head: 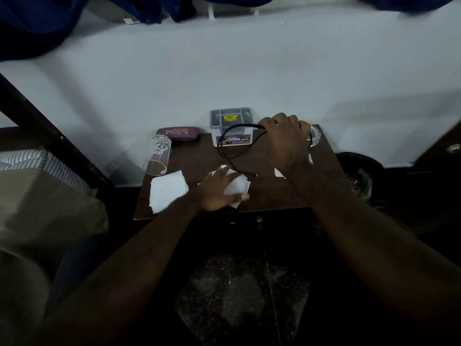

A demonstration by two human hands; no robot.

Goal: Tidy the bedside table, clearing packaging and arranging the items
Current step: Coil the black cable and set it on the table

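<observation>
My right hand (pixel 287 141) is closed on a looped black cable (pixel 225 148) that hangs in front of a grey compartmented organiser box (pixel 230 127) at the back of the dark wooden bedside table (pixel 272 196). My left hand (pixel 217 188) lies on a crumpled white paper (pixel 237 187) near the table's front, fingers closing around it. A second white paper (pixel 168 191) lies flat at the front left. A clear drinking glass (pixel 157 156) lies on its side at the left. A maroon glasses case (pixel 177 133) rests at the back left. A clear round glass object (pixel 314 136) shows behind my right hand.
A white wall rises behind the table. A bed with striped fabric (pixel 50 166) and a dark post sits to the left. A dark bin (pixel 359 176) stands right of the table. Another white scrap (pixel 279 173) peeks out under my right wrist. Dark floor lies below.
</observation>
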